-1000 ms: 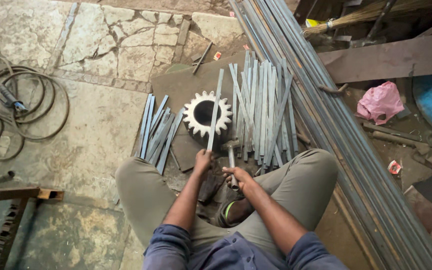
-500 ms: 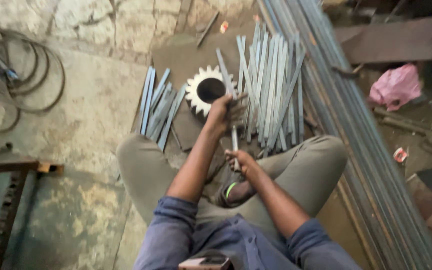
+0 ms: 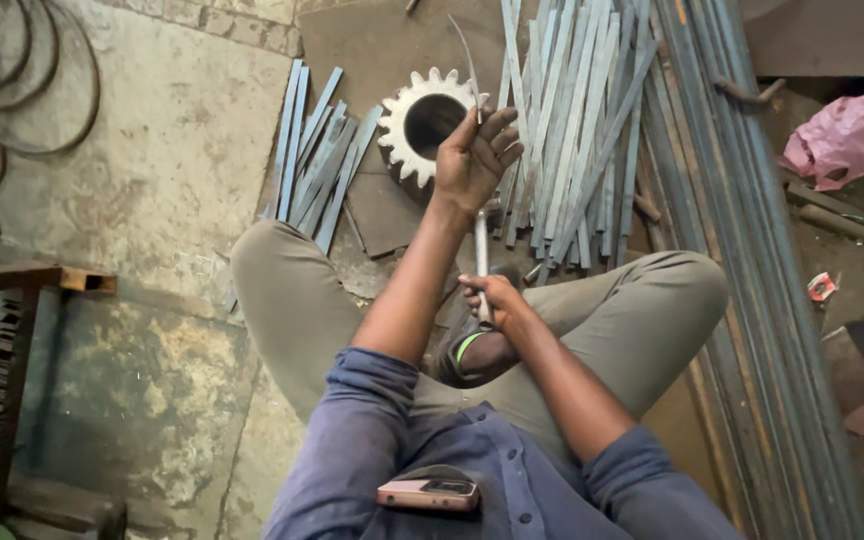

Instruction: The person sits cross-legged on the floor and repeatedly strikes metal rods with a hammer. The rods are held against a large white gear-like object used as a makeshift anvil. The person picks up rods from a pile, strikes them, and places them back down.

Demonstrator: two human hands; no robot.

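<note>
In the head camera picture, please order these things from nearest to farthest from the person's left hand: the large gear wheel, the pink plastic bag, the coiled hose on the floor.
Measured from the left hand, which holds a thin metal strip:
1. Large gear wheel, directly beside the hand, on its left in the picture.
2. Pink plastic bag, far right, beyond the long bars.
3. Coiled hose, top left corner, slightly farther.

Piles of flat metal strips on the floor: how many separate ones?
2. A smaller pile lies left of the gear wheel; a bigger pile lies right of it, beyond the left hand. More strips may be hidden under the legs.
</note>
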